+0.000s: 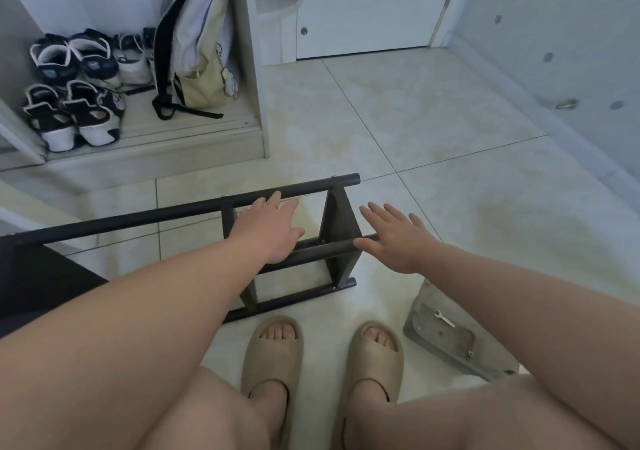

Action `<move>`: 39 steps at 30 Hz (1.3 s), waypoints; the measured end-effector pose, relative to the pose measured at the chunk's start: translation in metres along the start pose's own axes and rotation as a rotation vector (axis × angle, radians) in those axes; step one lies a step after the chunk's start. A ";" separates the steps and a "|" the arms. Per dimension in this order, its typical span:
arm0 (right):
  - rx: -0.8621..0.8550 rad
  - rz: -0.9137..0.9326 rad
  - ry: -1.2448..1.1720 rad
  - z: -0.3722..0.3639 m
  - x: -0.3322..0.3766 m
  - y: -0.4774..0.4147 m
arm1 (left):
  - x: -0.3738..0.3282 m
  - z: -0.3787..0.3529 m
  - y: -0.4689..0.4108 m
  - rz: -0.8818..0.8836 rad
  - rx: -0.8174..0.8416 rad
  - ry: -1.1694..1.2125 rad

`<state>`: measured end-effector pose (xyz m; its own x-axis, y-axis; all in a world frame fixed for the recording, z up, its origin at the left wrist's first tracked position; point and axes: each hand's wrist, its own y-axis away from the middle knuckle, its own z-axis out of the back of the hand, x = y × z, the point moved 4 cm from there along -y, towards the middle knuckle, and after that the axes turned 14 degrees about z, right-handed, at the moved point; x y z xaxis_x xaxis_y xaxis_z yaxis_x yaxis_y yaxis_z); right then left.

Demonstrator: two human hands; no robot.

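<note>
Rack frame (138, 215): uniform matt black on every bar and panel. Floor (433, 130): glossy cream tiles with faint yellowish marbling, divided by thin dark grout lines. Slippers (375, 363): plain sandy beige. Rear sneakers (86, 58): navy with white trim. Front sneakers (69, 117): black with white soles and edging. Backpack (201, 44): pale grey-white above, cream-yellow below, with black straps (161, 51). Tray (446, 342): dull grey, carrying a silver wrench (444, 319). Door (367, 9): plain white. Wall (571, 33): pale blue-grey, scattered with round grey dots (548, 57). Cabinet (249, 68): off-white.
</note>
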<state>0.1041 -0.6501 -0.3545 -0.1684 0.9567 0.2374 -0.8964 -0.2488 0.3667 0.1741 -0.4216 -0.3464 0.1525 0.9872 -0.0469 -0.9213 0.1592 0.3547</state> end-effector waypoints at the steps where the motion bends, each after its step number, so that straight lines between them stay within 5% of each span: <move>1: -0.002 -0.024 0.004 0.001 -0.008 0.013 | -0.007 0.002 0.006 -0.030 0.009 0.014; 10: 0.070 -0.179 -0.013 -0.019 -0.062 0.108 | -0.114 0.019 0.053 -0.439 -0.197 0.079; 15: 0.196 -0.239 -0.082 -0.063 -0.109 0.136 | -0.181 -0.015 0.062 -0.582 -0.015 0.036; 20: 0.315 -0.315 -0.131 -0.114 -0.165 0.139 | -0.223 -0.080 0.047 -0.494 0.361 0.024; 25: 0.294 -0.377 -0.233 -0.165 -0.196 0.123 | -0.240 -0.149 0.020 -0.227 0.613 0.212; 39: 0.135 -0.375 -0.326 -0.252 -0.198 0.041 | -0.248 -0.236 -0.005 -0.171 0.736 0.573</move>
<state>-0.0028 -0.8116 -0.6134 0.3107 0.8923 0.3274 -0.8059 0.0647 0.5886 0.0561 -0.6646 -0.5569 -0.1147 0.8374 -0.5344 -0.4158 0.4481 0.7914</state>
